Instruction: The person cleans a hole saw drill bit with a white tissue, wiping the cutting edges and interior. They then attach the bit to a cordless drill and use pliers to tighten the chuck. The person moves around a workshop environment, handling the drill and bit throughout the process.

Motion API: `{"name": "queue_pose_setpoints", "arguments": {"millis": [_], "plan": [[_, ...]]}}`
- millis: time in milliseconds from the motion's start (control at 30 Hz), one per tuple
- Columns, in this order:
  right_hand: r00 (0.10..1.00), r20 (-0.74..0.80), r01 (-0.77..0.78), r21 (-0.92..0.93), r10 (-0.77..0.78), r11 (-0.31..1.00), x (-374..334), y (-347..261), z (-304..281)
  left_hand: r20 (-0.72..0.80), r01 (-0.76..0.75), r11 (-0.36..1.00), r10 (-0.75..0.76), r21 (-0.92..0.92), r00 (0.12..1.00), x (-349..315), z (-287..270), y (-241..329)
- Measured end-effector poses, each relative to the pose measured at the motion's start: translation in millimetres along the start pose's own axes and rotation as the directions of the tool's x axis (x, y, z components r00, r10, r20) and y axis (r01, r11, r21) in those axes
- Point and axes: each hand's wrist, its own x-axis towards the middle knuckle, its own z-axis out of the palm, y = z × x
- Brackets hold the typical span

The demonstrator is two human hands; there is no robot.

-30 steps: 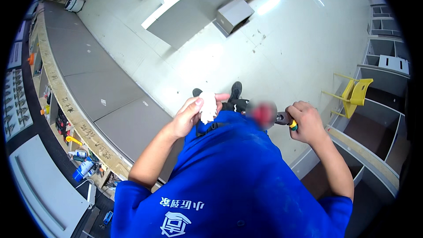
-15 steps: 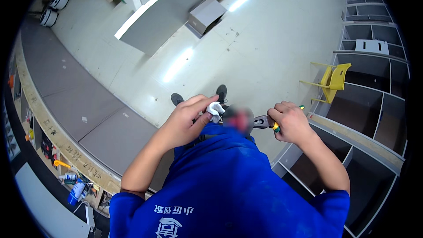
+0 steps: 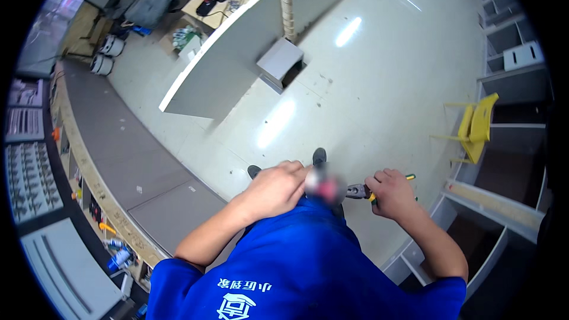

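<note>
My right hand (image 3: pixel 392 192) is wrapped round the green and yellow handles of a pair of pliers (image 3: pixel 357 191). The metal jaws point left, toward a blurred patch in front of my waist. My left hand (image 3: pixel 275 189) is closed, palm turned away, with its fingertips at the left edge of that patch. Something whitish shows beside those fingertips, with pink-red to its right; the blur hides what they are. Whether the jaws touch anything there cannot be made out.
A long grey bench (image 3: pixel 154 160) runs along my left, with a tool shelf beyond it. Ahead stand a low grey partition (image 3: pixel 237 53) and a grey box (image 3: pixel 280 59). A yellow chair (image 3: pixel 477 127) stands at right beside open grey cabinets (image 3: pixel 474 225).
The view has shifted, showing more of the far left. My left hand has turned over and closed in, covering most of the white piece it pinched. My right hand still grips the pliers.
</note>
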Motion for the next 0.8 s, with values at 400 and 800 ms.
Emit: {"name": "queue_pose_setpoints", "arguments": {"millis": [400,800], "plan": [[0.966,0.006,0.259,-0.094,-0.260,0.961,40.8,81.1,-23.3,-0.129,0.370,0.836,-0.349,0.405,0.928,39.8,23.9,63.6],[0.881,0.245,0.462,-0.269,-0.404,0.845,128.1,-26.9,-52.4,-0.012,0.206,0.887,-0.231,-0.414,0.973,-47.4,17.7,-47.8]]}}
